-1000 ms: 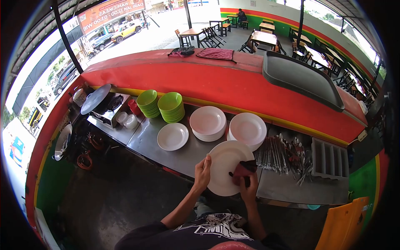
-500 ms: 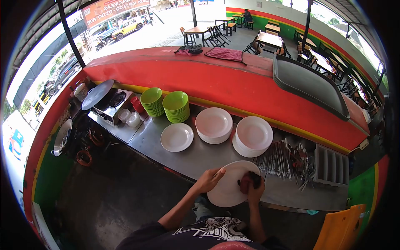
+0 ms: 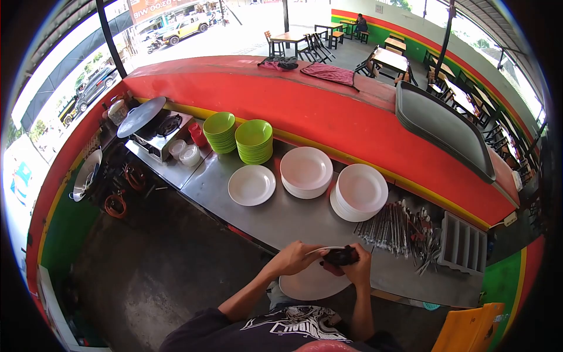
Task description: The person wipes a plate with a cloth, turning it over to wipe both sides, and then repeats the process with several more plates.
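Observation:
A white plate (image 3: 314, 285) is tilted steeply in front of my body, at the near edge of the steel counter. My left hand (image 3: 295, 259) is closed on its upper left rim. At the upper right rim, my right hand (image 3: 358, 268) presses a dark red and black cloth (image 3: 340, 256) against the plate. Beyond lie a single white plate (image 3: 251, 185) and two stacks of white plates, a middle stack (image 3: 306, 170) and a right stack (image 3: 361, 190).
Two green bowl stacks (image 3: 254, 141), a stove (image 3: 159, 132) and plastic tubs stand at the back left. Cutlery (image 3: 399, 229) and a grey divided tray (image 3: 462, 243) lie right. A red wall (image 3: 264, 100) borders the counter. One person sits far off.
The held plate has tipped from facing up to a steeper angle, its upper rim now nearly edge-on. My right hand and the cloth have moved to that rim. The view has shifted slightly.

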{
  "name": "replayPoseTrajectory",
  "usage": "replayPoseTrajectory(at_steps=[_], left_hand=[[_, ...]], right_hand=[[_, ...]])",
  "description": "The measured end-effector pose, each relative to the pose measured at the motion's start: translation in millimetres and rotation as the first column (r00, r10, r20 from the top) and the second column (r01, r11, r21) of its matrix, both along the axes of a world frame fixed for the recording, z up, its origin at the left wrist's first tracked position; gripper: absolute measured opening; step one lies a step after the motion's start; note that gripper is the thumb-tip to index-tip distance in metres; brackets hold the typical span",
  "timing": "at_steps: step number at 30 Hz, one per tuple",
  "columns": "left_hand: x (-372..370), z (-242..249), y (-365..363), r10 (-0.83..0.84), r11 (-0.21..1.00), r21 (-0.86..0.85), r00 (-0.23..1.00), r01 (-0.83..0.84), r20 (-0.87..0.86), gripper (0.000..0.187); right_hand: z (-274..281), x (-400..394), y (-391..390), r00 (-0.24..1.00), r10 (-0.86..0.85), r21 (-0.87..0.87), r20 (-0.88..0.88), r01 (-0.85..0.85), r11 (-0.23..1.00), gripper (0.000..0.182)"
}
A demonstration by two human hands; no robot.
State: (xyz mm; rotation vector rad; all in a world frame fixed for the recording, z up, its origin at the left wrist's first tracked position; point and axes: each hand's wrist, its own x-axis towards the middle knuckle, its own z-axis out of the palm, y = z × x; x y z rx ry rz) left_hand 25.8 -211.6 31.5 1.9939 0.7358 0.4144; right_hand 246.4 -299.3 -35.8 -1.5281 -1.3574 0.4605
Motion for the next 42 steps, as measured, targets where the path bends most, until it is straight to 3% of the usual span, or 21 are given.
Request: replayPoseTrajectory(at_steps=[1, 2, 4, 8, 11, 14, 15, 18, 21, 25, 28, 29, 32, 35, 38, 39, 42], left_hand=[[-1, 5, -1, 0.038, 0.999, 0.015, 0.999, -0.038, -0.013, 0.038], [-1, 6, -1, 0.116, 0.993, -0.014, 0.988, -0.115, 0.101, 0.038], [-1, 6, -2, 0.275, 0.961, -0.093, 0.910, -0.259, 0.311, 0.037], [12, -2, -14, 0.509, 0.841, -0.103, 0.711, -0.531, 0.485, 0.039], [35, -34, -45, 0.686, 0.601, -0.259, 0.321, -0.756, 0.652, 0.044], [64, -48, -71, 0.632, 0.495, -0.364, 0.039, -0.789, 0.774, 0.046], [68, -46, -75, 0.598, 0.485, -0.390, -0.029, -0.782, 0.801, 0.047], [58, -40, -71, 0.594, 0.634, -0.309, 0.191, -0.709, 0.782, 0.046], [23, -13, -43, 0.577, 0.796, -0.244, 0.573, -0.554, 0.582, 0.044], [-10, 17, -10, 0.427, 0.887, -0.399, 0.746, -0.234, 0.512, 0.046], [-16, 35, -10, 0.234, 0.934, -0.346, 0.877, -0.084, 0.419, 0.055], [-13, 35, -16, 0.222, 0.947, -0.301, 0.900, -0.108, 0.375, 0.049], [0, 36, -20, 0.001, 0.995, -0.103, 0.997, 0.007, 0.074, 0.039], [12, 36, -28, 0.121, 0.991, -0.061, 0.989, -0.116, 0.084, 0.034], [18, 33, -31, 0.172, 0.985, -0.008, 0.969, -0.173, 0.177, 0.038], [20, 30, -32, 0.188, 0.981, 0.011, 0.954, -0.195, 0.232, 0.039], [36, 12, -33, 0.487, 0.873, -0.190, 0.804, -0.449, 0.342, 0.041]], right_hand=[[4, 4, -1, 0.998, -0.051, 0.009, -0.027, 0.051, 0.999, 0.033], [6, 6, -2, 0.993, -0.100, 0.015, -0.055, 0.101, 0.995, 0.033], [2, 6, 4, 0.928, -0.184, 0.083, -0.325, 0.222, 0.972, 0.028], [1, -20, 8, 0.570, -0.282, -0.039, -0.772, 0.401, 0.915, 0.023], [7, -62, 6, 0.362, -0.212, -0.040, -0.908, 0.428, 0.903, 0.027], [28, -83, 1, 0.207, -0.208, -0.108, -0.956, 0.411, 0.905, 0.030], [28, -80, 2, 0.219, -0.187, -0.095, -0.958, 0.373, 0.923, 0.030], [20, -58, 2, 0.272, -0.163, -0.074, -0.948, 0.312, 0.947, 0.030], [11, -39, 2, 0.364, -0.189, -0.046, -0.912, 0.368, 0.929, 0.027], [-9, 2, -20, 0.598, -0.192, 0.032, -0.778, 0.344, 0.938, 0.021], [-2, 10, -35, 0.725, -0.123, 0.088, -0.678, 0.245, 0.965, 0.022], [3, 10, -42, 0.751, -0.092, 0.102, -0.653, 0.207, 0.973, 0.023], [-5, 19, -58, 0.944, -0.019, 0.050, -0.330, 0.037, 0.998, 0.035], [-12, 22, -58, 0.898, -0.078, 0.062, -0.433, 0.117, 0.991, 0.043], [-48, 16, -55, 0.811, -0.306, 0.111, -0.498, 0.410, 0.905, 0.041], [-37, 13, -55, 0.727, -0.249, 0.060, -0.640, 0.370, 0.927, 0.038], [-9, 7, -53, 0.350, -0.089, -0.008, -0.933, 0.227, 0.974, 0.033]])
